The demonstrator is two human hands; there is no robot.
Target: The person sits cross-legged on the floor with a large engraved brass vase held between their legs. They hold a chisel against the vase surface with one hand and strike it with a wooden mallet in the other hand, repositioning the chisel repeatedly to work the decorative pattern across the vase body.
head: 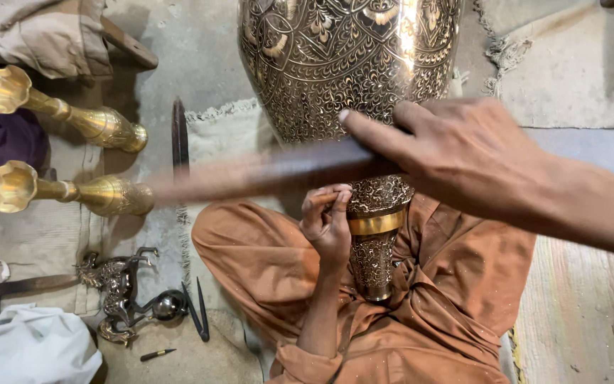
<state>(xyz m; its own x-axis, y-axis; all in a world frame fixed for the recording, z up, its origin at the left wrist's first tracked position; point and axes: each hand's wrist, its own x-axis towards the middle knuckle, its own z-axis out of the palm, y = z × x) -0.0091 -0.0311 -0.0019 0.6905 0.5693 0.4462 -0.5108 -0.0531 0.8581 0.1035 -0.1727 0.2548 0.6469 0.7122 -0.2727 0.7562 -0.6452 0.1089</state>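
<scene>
Right hand [474, 153] grip clamped on a long stick [264, 173], blurred, lying crosswise left-right against the vase [353, 64] neck. Left hand [327, 220] fingers pinched together on a small tool I can't make out, touching the vase foot [376, 235]; vase rests upright in the lap.
</scene>
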